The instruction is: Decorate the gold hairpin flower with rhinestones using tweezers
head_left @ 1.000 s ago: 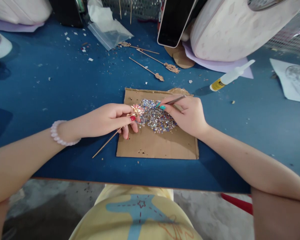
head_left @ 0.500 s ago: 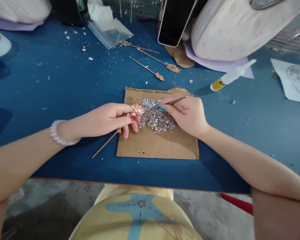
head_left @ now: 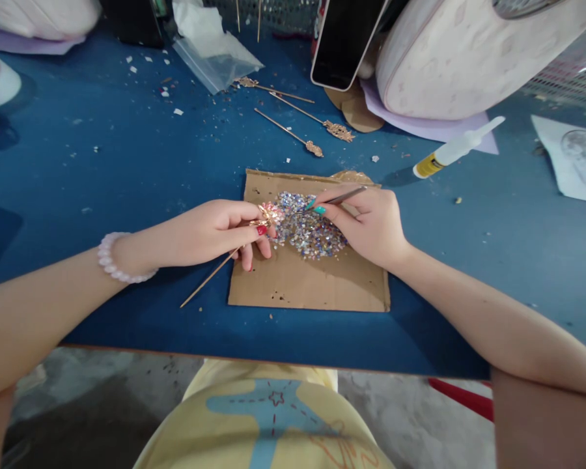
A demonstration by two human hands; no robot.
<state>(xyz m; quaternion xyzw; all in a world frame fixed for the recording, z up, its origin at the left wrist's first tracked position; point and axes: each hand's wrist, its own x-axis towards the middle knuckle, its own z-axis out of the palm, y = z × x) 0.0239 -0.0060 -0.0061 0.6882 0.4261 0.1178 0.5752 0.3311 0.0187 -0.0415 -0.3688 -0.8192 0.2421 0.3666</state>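
Observation:
My left hand (head_left: 229, 233) is closed on a gold hairpin (head_left: 209, 277), its long stick pointing down toward me. Pink stones show on the hairpin's ornate head, which sits between my thumb and fingers at the left edge of a pile of small rhinestones (head_left: 317, 233). The pile lies on a piece of cardboard (head_left: 307, 286). My right hand (head_left: 368, 225) pinches a pair of tweezers (head_left: 346, 195) over the pile. The tips point left into the stones near the hairpin's head; whether they grip a stone is too small to tell.
Several gold hairpins (head_left: 293, 133) lie beyond the cardboard, near a clear plastic bag (head_left: 217, 62). A glue bottle (head_left: 434, 159) lies to the right. A phone (head_left: 346, 42) leans at the back beside a pale rounded case (head_left: 449, 65). A tape roll (head_left: 2, 81) is at far left.
The view has shifted very slightly. Both hands stay in nearly the same place, with the hairpin and tweezers held as before.

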